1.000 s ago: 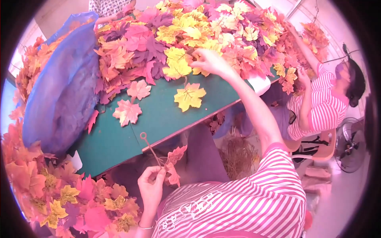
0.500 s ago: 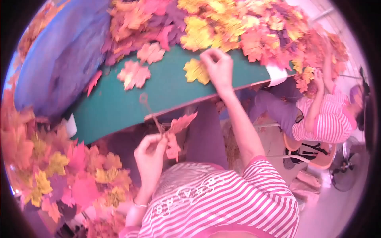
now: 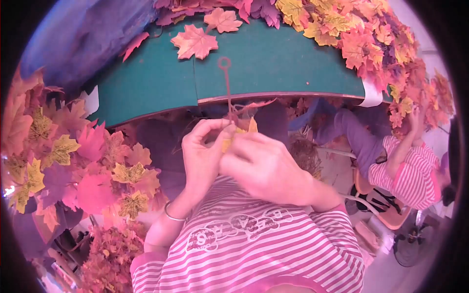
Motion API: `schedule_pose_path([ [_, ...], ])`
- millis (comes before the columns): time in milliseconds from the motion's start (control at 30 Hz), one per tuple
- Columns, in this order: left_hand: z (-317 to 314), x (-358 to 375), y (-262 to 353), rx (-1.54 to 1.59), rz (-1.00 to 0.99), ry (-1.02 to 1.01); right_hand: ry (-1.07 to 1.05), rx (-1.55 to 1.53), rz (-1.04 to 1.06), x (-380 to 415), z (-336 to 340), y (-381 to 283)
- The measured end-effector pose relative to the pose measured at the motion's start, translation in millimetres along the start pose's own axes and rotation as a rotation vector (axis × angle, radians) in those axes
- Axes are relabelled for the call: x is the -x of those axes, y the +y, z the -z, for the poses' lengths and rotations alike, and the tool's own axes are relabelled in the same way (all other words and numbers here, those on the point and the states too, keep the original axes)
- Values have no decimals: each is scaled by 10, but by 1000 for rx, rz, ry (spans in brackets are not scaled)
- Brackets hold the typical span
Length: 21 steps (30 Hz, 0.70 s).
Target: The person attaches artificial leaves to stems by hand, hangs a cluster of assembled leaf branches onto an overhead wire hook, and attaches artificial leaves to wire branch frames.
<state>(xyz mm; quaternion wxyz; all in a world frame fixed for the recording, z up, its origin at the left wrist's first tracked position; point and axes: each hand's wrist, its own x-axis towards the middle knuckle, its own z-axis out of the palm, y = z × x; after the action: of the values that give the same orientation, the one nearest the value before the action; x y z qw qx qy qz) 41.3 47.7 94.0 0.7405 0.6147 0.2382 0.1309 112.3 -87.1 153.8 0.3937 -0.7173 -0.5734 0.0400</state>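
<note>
Both hands meet in front of the chest, below the table's near edge. My left hand [image 3: 205, 151] is closed, thumb and finger pinched on a thin stem [image 3: 227, 93] that rises to a small ring at its top. Pressed against it, my right hand [image 3: 266, 166] is closed around a yellow leaf [image 3: 252, 126], of which only parts show between the fingers. An orange-pink leaf [image 3: 259, 104] sticks out behind the fingertips. Two loose pink leaves [image 3: 194, 42] lie on the green table [image 3: 273, 63] ahead.
A blue bag-like bundle [image 3: 93, 39] stands at the far left of the table. Leaf piles line its back, with more orange and yellow leaves [image 3: 93, 190] at the lower left. On the right sits a co-worker [image 3: 410, 171] in a striped shirt, beside more leaves.
My right hand has left the table with the yellow leaf and come to my left hand. The camera view has shifted, so the table appears higher.
</note>
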Motion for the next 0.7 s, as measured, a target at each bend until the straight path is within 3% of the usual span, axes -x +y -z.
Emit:
schedule_pose_path([
  [33, 0, 4, 19, -15, -4, 1, -56, 15, -71, 38, -6, 78],
  [133, 15, 41, 144, 196, 200, -16, 54, -168, -298, 142, -105, 270],
  [300, 42, 46, 39, 340, 274, -89, 275, -155, -287, 260, -279, 354],
  [400, 42, 38, -15, 457, 296, -97, 329, -347, -526, 265, -332, 287],
  [433, 37, 32, -20, 490, 312, -91, 351, -252, -492, 281, -367, 323],
  [700, 21, -36, -50, 615, 374, -52, 452, -326, -472, 268, -460, 390],
])
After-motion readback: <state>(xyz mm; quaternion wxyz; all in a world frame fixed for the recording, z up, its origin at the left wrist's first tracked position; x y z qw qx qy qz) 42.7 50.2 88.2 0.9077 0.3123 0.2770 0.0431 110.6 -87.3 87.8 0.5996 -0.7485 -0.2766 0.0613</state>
